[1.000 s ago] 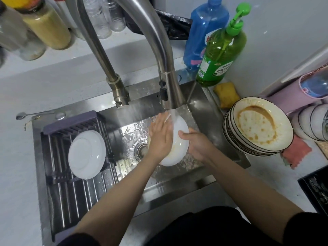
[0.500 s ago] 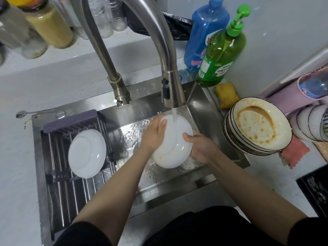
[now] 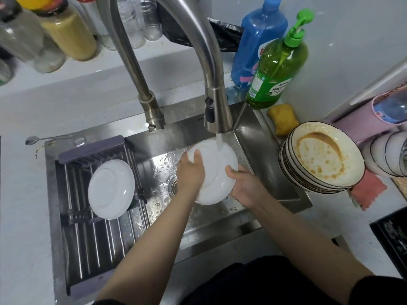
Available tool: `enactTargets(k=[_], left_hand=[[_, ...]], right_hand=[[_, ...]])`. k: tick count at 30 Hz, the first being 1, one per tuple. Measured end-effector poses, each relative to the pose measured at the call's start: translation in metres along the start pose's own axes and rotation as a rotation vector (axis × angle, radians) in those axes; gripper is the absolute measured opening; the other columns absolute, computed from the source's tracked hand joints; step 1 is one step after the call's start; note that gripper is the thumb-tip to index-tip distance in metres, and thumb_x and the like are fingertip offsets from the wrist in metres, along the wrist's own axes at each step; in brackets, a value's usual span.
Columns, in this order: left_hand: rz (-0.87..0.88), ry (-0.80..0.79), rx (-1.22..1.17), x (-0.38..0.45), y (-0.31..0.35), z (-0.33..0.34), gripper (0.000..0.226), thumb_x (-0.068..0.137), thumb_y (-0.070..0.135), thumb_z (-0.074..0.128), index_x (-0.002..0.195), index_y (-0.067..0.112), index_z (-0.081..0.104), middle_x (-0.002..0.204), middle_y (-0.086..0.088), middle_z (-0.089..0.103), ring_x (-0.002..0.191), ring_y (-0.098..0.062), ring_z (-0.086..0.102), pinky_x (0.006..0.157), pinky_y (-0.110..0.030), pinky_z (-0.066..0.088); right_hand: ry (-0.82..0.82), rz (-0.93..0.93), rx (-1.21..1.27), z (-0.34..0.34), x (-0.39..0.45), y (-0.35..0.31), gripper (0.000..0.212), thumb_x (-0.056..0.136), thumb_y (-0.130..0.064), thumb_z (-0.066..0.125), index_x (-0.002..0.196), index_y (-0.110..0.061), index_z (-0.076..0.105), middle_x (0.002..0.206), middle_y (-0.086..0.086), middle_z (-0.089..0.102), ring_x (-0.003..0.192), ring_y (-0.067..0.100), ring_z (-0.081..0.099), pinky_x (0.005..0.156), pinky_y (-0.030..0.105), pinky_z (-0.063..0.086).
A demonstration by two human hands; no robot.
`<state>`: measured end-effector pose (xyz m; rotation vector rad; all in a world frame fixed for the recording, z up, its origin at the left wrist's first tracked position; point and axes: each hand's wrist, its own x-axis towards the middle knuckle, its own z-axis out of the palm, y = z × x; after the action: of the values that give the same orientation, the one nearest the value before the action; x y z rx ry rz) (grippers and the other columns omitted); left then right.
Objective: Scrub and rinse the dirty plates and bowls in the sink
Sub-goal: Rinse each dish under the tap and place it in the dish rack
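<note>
Soft, even indoor light fills the frame, brightest on the white wall at upper right and on the pale counter (image 3: 24, 194), with only faint shadows under the faucet (image 3: 193, 40) and the forearms. Small glints show on the wet steel sink (image 3: 264, 150) at centre and on the white plate (image 3: 111, 189) at left, without harsh glare. The wide-angle lens bends lines toward the edges, so the jars (image 3: 66, 34) at upper left lean and smear, and the corners look soft while the centre stays fairly sharp.
</note>
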<state>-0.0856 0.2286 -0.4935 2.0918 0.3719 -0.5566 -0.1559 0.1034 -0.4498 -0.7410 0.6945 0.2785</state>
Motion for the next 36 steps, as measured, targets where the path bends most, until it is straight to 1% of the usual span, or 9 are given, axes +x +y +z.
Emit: enactTargets(k=[2, 7, 11, 15, 19, 23, 26, 30, 36], left_hand=[[-0.155, 0.033, -0.123, -0.014, 0.002, 0.008, 0.063, 0.099, 0.05, 0.03, 0.151, 0.014, 0.022, 0.151, -0.015, 0.033, 0.135, -0.037, 0.036, 0.112, -0.049, 0.03], [-0.164, 0.082, -0.19, -0.047, 0.022, 0.018, 0.063, 0.103, 0.028, 0.031, 0.153, 0.005, 0.0, 0.16, -0.017, 0.001, 0.147, -0.033, 0.007, 0.119, -0.04, 0.011], [-0.141, 0.117, -0.304, -0.024, 0.018, 0.003, 0.06, 0.099, 0.043, 0.039, 0.151, 0.014, 0.024, 0.15, -0.013, 0.035, 0.134, -0.034, 0.039, 0.109, -0.044, 0.035], [-0.146, -0.094, -0.441, -0.006, 0.002, -0.03, 0.045, 0.093, 0.045, 0.055, 0.12, 0.01, 0.059, 0.108, -0.004, 0.067, 0.092, -0.021, 0.066, 0.065, -0.028, 0.052], [-0.301, -0.318, -0.793, -0.007, -0.011, -0.052, 0.048, 0.084, 0.022, 0.071, 0.125, 0.002, 0.057, 0.112, -0.016, 0.069, 0.095, -0.029, 0.069, 0.068, -0.038, 0.059], [-0.214, -0.044, -0.81, -0.027, -0.007, -0.043, 0.032, 0.077, 0.015, 0.078, 0.105, 0.015, 0.063, 0.103, -0.007, 0.07, 0.094, -0.025, 0.067, 0.08, -0.042, 0.057], [-0.142, 0.117, -0.828, -0.042, -0.003, -0.037, 0.026, 0.075, 0.014, 0.08, 0.09, 0.023, 0.061, 0.094, -0.001, 0.07, 0.09, -0.023, 0.067, 0.08, -0.039, 0.056], [-0.057, 0.199, -0.773, -0.046, -0.007, -0.043, 0.033, 0.063, 0.028, 0.082, 0.089, 0.022, 0.062, 0.092, 0.0, 0.071, 0.088, -0.023, 0.069, 0.077, -0.037, 0.057], [-0.039, 0.18, -0.776, -0.054, -0.017, -0.053, 0.026, 0.073, 0.019, 0.079, 0.095, 0.02, 0.065, 0.098, -0.005, 0.072, 0.094, -0.026, 0.068, 0.08, -0.038, 0.056]], right_hand=[[0.008, -0.053, 0.067, 0.004, 0.002, -0.001, 0.042, 0.094, -0.009, 0.047, 0.135, -0.001, 0.047, 0.122, 0.016, 0.062, 0.106, 0.031, 0.062, 0.087, 0.044, 0.055], [0.068, -0.102, 0.163, 0.015, 0.011, 0.001, 0.041, 0.097, -0.009, 0.045, 0.137, 0.002, 0.043, 0.13, 0.025, 0.055, 0.104, 0.032, 0.063, 0.081, 0.04, 0.057], [0.029, -0.074, 0.089, 0.014, 0.007, 0.002, 0.04, 0.096, -0.008, 0.046, 0.136, -0.001, 0.045, 0.131, 0.02, 0.055, 0.113, 0.033, 0.058, 0.083, 0.041, 0.057], [0.031, -0.003, 0.044, 0.003, 0.004, -0.007, 0.049, 0.091, -0.015, 0.05, 0.137, 0.0, 0.044, 0.136, 0.018, 0.051, 0.117, 0.035, 0.054, 0.08, 0.042, 0.058], [0.098, -0.028, -0.131, -0.001, 0.011, -0.016, 0.035, 0.1, -0.017, 0.041, 0.129, 0.0, 0.05, 0.119, 0.013, 0.062, 0.101, 0.026, 0.061, 0.076, 0.034, 0.058], [0.373, -0.141, -0.552, 0.023, 0.025, -0.004, 0.042, 0.103, -0.028, 0.033, 0.139, -0.007, 0.041, 0.141, 0.014, 0.047, 0.119, 0.031, 0.051, 0.101, 0.038, 0.04], [0.587, -0.204, -0.713, 0.047, 0.02, 0.019, 0.048, 0.104, -0.03, 0.028, 0.148, -0.012, 0.025, 0.148, 0.014, 0.033, 0.132, 0.032, 0.037, 0.101, 0.031, 0.032], [0.512, -0.269, -0.851, 0.058, 0.005, 0.058, 0.069, 0.097, -0.046, 0.042, 0.152, -0.024, 0.006, 0.148, 0.017, 0.022, 0.127, 0.037, 0.04, 0.102, 0.04, 0.037], [0.539, -0.165, -0.824, 0.054, 0.015, 0.021, 0.065, 0.094, -0.057, 0.04, 0.135, -0.008, 0.039, 0.118, 0.009, 0.053, 0.107, 0.031, 0.053, 0.077, 0.03, 0.039]])
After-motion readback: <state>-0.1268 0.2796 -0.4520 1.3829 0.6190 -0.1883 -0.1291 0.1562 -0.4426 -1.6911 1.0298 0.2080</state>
